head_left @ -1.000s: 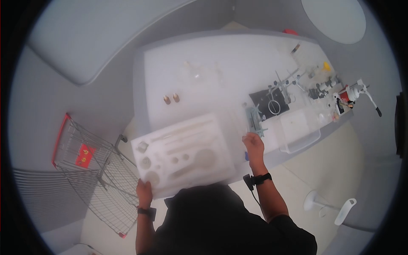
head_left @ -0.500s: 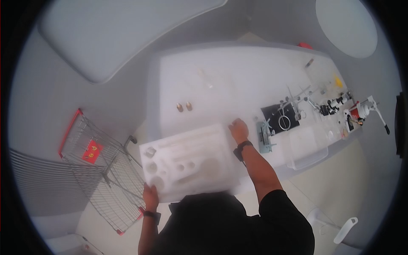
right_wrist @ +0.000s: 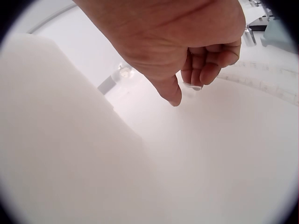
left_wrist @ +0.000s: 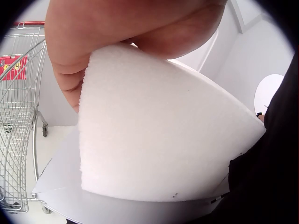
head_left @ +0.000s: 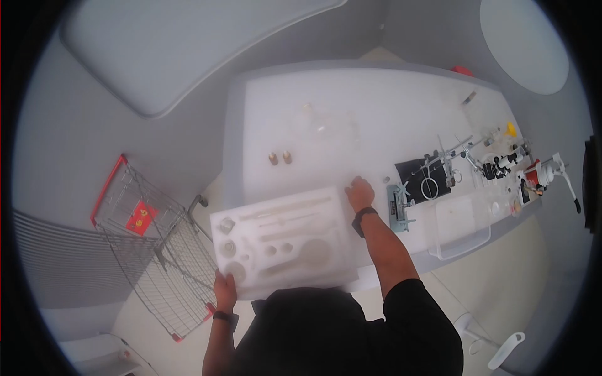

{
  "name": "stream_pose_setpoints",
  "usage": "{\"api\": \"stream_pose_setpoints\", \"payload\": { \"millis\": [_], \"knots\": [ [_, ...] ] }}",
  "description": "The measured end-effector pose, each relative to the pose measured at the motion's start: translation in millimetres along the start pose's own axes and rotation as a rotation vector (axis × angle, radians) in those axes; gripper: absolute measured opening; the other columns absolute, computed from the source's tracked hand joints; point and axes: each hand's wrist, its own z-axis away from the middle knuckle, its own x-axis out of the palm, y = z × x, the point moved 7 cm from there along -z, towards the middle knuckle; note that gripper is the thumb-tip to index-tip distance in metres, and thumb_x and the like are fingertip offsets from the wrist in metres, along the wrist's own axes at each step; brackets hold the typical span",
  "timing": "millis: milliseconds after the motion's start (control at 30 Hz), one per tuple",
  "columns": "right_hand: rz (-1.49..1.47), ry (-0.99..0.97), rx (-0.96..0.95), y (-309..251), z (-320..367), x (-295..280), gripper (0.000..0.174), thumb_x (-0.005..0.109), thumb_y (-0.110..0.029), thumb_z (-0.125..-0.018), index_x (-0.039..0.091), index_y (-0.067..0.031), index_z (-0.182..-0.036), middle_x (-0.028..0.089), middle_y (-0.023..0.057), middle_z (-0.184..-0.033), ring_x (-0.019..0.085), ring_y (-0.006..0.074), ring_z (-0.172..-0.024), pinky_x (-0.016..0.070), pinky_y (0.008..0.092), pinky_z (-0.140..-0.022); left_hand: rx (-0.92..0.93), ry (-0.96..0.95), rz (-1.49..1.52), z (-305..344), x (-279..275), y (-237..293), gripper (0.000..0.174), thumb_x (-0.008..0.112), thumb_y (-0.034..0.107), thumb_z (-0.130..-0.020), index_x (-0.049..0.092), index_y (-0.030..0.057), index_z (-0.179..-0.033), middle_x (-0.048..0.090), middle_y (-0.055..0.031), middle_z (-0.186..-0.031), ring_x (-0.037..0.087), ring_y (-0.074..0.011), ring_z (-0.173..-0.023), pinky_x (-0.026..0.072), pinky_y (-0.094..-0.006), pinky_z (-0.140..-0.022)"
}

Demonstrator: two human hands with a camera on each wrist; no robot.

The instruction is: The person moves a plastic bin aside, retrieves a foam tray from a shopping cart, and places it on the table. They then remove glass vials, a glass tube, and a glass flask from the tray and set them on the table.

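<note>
My left hand (head_left: 224,291) grips the near left corner of a thick white foam tray (head_left: 256,237), thumb over the top. Cut-out recesses, round and long, cover the tray's upper face. In the left wrist view the tray's side (left_wrist: 154,126) is tilted up off the table. Just beyond the tray's right edge, my right hand (head_left: 360,193) is low over the table, fingers curled in. A small clear glass piece (right_wrist: 192,87) shows at those fingertips in the right wrist view; most of it is hidden. Clear tubes with graduation marks (right_wrist: 261,84) lie beside that hand.
A grey-green clamp-like stand piece (head_left: 397,207), a black base with a ring stand (head_left: 417,178) and a clear plastic bin (head_left: 461,229) are on the right. Two small brown-and-white items (head_left: 279,158) stand farther back. A wire shopping cart (head_left: 153,250) is at the left.
My right hand has moved left, from beside the grey-green piece to the tray's right edge. The left hand keeps its hold on the tray. The head view has shifted.
</note>
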Motion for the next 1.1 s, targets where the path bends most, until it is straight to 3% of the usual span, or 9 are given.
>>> {"api": "stream_pose_setpoints", "payload": {
  "millis": [267,400,467,500,567,667,867,900,1100],
  "knots": [
    [0.024,0.039,-0.06,1,11,-17,0.041,0.088,-0.036,-0.09,0.079,-0.0079,-0.119,0.081,0.0156,-0.114,0.078,0.0374,-0.112,0.0639,0.0525,-0.094,0.015,-0.004,0.01,2,-1,-2,0.044,0.058,0.019,-0.112,0.059,-0.0075,-0.147,0.076,-0.0331,-0.131,0.074,-0.0492,-0.124,0.0573,-0.0528,-0.106],
    [-0.11,0.055,0.058,9,36,-56,0.038,0.084,-0.036,-0.095,0.08,-0.0084,-0.122,0.083,0.0123,-0.113,0.079,0.0359,-0.107,0.0638,0.0502,-0.093,0.011,0.026,0.028,5,-4,3,0.044,0.058,0.02,-0.112,0.059,-0.0077,-0.146,0.076,-0.0342,-0.128,0.075,-0.0515,-0.121,0.0578,-0.0549,-0.104],
    [-0.355,0.171,0.028,17,63,-79,0.03,0.082,-0.03,-0.1,0.082,-0.0079,-0.12,0.085,0.0104,-0.105,0.08,0.0302,-0.093,0.0629,0.0441,-0.085,0.022,0.026,-0.006,3,-3,1,0.043,0.058,0.021,-0.112,0.059,-0.0077,-0.145,0.077,-0.0353,-0.123,0.076,-0.0537,-0.116,0.0586,-0.0561,-0.1],
    [-0.35,0.17,0.024,17,79,-88,0.03,0.082,-0.03,-0.1,0.082,-0.0079,-0.12,0.085,0.0104,-0.105,0.08,0.0302,-0.093,0.0629,0.0441,-0.085,0.018,0.026,-0.002,2,-2,-1,0.043,0.058,0.021,-0.112,0.059,-0.0077,-0.145,0.077,-0.0353,-0.123,0.076,-0.0537,-0.116,0.0586,-0.0561,-0.1],
    [-0.525,0.125,0.066,12,117,-105,0.022,0.078,-0.023,-0.105,0.082,-0.0058,-0.118,0.083,0.0098,-0.096,0.075,0.0218,-0.082,0.06,0.0364,-0.078,0.04,0.044,-0.023,3,-2,-2,0.042,0.058,0.021,-0.112,0.059,-0.0072,-0.143,0.077,-0.0359,-0.119,0.076,-0.0553,-0.112,0.0593,-0.0565,-0.097],
    [-0.626,0.049,0.061,-17,178,-129,0.018,0.077,-0.018,-0.107,0.081,-0.0038,-0.117,0.081,0.0079,-0.095,0.071,0.0154,-0.081,0.0574,0.0325,-0.076,0.06,0.043,-0.036,1,0,-7,0.04,0.058,0.022,-0.112,0.06,-0.0064,-0.141,0.077,-0.0353,-0.12,0.076,-0.055,-0.114,0.0592,-0.0569,-0.097],
    [-0.507,0.133,-0.074,-60,242,-138,0.026,0.079,-0.012,-0.105,0.077,-0.0046,-0.129,0.074,0.0083,-0.108,0.068,0.0186,-0.08,0.0566,0.0347,-0.075,-0.001,0.075,-0.052,0,1,-12,0.04,0.059,0.022,-0.112,0.06,-0.0053,-0.141,0.077,-0.0345,-0.122,0.075,-0.054,-0.117,0.0582,-0.0587,-0.1],
    [-0.527,0.086,-0.048,-59,243,-133,0.032,0.079,-0.011,-0.103,0.075,-0.0058,-0.134,0.071,0.0103,-0.114,0.067,0.0221,-0.085,0.0573,0.0369,-0.079,0.094,0.083,-0.015,2,-1,-8,0.04,0.059,0.022,-0.112,0.061,-0.0047,-0.142,0.077,-0.0348,-0.122,0.075,-0.0538,-0.117,0.0582,-0.0584,-0.101],
    [-0.378,0.151,-0.267,-100,242,-149,0.032,0.08,-0.009,-0.099,0.076,-0.0064,-0.13,0.071,0.0125,-0.123,0.069,0.033,-0.104,0.0577,0.0442,-0.094,-0.009,0.06,0.003,5,-5,-2,0.041,0.06,0.024,-0.113,0.062,-0.0043,-0.142,0.077,-0.0337,-0.124,0.076,-0.0514,-0.116,0.0591,-0.0555,-0.102]
  ]
}}
